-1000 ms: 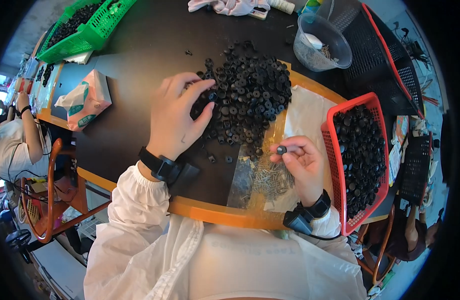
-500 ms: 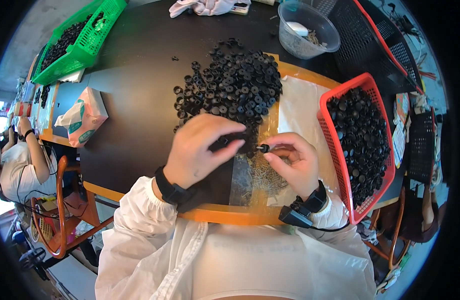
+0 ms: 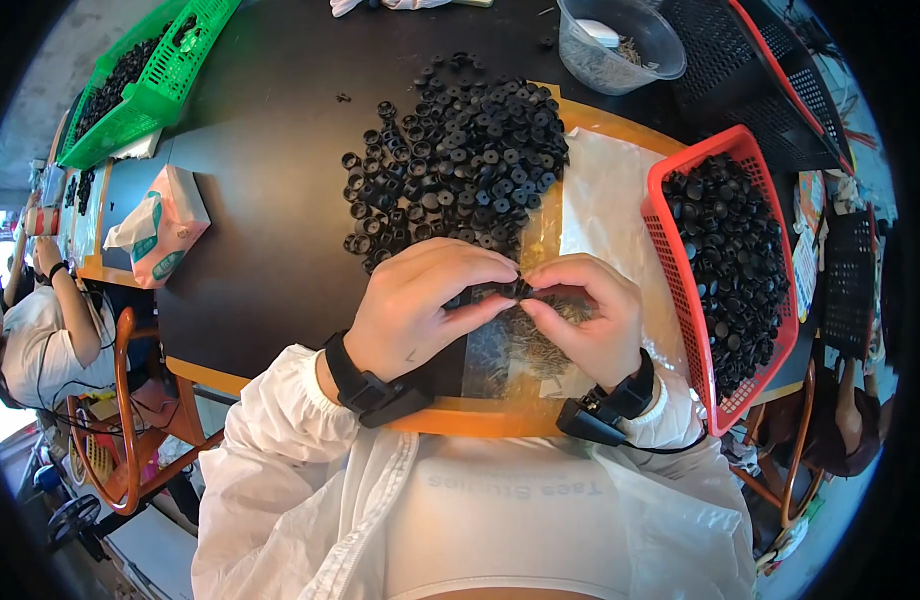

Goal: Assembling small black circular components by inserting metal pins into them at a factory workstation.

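My left hand (image 3: 425, 305) and my right hand (image 3: 590, 318) meet fingertip to fingertip over a clear plastic bag (image 3: 600, 200) lying on the black table (image 3: 270, 200). Between the fingers of both hands sits a small black round part (image 3: 513, 289). A heap of several small metal pieces (image 3: 535, 345) lies on the bag just under the hands. Right behind the hands spreads a big pile of black round parts (image 3: 460, 160).
A red basket (image 3: 665, 250) full of black parts stands at the right. A clear tub (image 3: 620, 45) and a black basket (image 3: 760, 70) are at the back right, green baskets (image 3: 140, 75) at the back left, a tissue pack (image 3: 165, 225) at the left. Another person (image 3: 35, 330) sits far left.
My left hand came back from the pile of black parts toward my right hand. Both hands now pinch the small part together above the bag.
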`<state>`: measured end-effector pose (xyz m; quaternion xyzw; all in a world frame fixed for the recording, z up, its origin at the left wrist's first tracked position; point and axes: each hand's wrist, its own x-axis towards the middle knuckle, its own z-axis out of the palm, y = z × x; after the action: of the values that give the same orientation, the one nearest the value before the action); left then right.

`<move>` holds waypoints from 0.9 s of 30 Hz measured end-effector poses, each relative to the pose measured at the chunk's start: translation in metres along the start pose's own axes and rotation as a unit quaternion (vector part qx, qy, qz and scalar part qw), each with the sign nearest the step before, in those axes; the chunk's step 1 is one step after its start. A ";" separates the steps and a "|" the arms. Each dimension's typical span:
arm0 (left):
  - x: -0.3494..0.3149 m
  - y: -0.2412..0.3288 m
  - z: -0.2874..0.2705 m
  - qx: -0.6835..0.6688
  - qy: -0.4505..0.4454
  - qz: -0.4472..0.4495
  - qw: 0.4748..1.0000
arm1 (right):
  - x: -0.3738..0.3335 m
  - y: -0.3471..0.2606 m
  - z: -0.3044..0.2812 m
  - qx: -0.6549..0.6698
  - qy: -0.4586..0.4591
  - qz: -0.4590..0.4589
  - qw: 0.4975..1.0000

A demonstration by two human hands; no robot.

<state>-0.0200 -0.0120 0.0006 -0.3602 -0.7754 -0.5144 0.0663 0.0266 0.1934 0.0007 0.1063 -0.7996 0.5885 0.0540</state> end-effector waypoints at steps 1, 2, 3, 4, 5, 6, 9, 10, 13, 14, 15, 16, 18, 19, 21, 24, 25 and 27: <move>0.000 0.000 -0.001 0.000 0.000 -0.001 1.000 | 0.000 -0.001 0.000 -0.012 0.002 -0.006 1.000; 0.000 0.000 -0.001 0.002 0.003 0.005 1.000 | 0.000 -0.001 0.000 -0.012 0.001 -0.005 1.000; 0.000 -0.001 -0.001 0.004 0.004 0.011 1.000 | 0.001 0.000 -0.001 -0.019 0.000 -0.012 1.000; 0.000 -0.002 -0.001 0.004 0.004 0.010 1.000 | 0.001 0.000 -0.001 -0.027 -0.001 -0.019 0.999; 0.000 -0.003 -0.002 0.006 0.002 0.016 1.000 | 0.001 0.000 -0.001 -0.027 -0.001 -0.018 0.999; 0.000 -0.004 -0.002 0.007 -0.001 0.022 1.000 | 0.001 0.001 -0.001 -0.026 -0.003 -0.016 1.000; 0.000 -0.004 -0.001 0.006 -0.003 0.027 1.000 | 0.001 0.000 -0.001 -0.029 -0.005 -0.011 1.000; 0.000 -0.004 0.000 0.005 -0.004 0.026 1.000 | 0.001 -0.001 -0.001 -0.033 -0.006 -0.009 0.999; -0.001 -0.002 0.001 0.010 0.000 0.016 1.000 | 0.001 -0.001 -0.001 -0.026 -0.009 -0.013 1.000; -0.002 -0.002 0.001 0.010 -0.003 0.011 1.000 | 0.001 0.000 -0.002 -0.026 -0.009 -0.012 1.000; -0.002 -0.001 0.001 0.009 -0.006 0.008 1.000 | 0.001 0.000 -0.003 -0.017 -0.014 -0.011 1.000; -0.003 -0.001 0.002 0.008 -0.007 0.007 1.000 | 0.001 0.000 -0.004 -0.008 -0.020 -0.010 1.000; -0.003 -0.001 0.006 -0.030 0.020 0.019 0.999 | 0.000 0.000 -0.003 0.036 -0.014 0.006 0.999; -0.003 0.000 0.006 -0.031 0.018 0.018 0.999 | -0.001 0.000 -0.002 0.080 -0.009 0.021 0.997; -0.001 0.002 0.007 -0.039 0.027 0.022 0.999 | -0.002 0.003 -0.003 0.086 -0.008 0.013 0.996; -0.001 0.001 0.009 -0.052 0.039 0.026 0.998 | -0.003 0.004 -0.004 0.092 -0.012 0.002 0.996; -0.001 0.001 0.008 -0.052 0.039 0.026 0.998 | -0.002 0.003 -0.005 0.092 -0.017 -0.001 0.996; -0.002 0.001 0.008 -0.043 0.041 0.024 0.998 | -0.002 0.002 -0.004 0.101 -0.014 0.006 0.995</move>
<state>-0.0156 -0.0062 -0.0029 -0.3603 -0.7400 -0.5601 0.0949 0.0285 0.1981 -0.0001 0.1150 -0.7373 0.6651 0.0283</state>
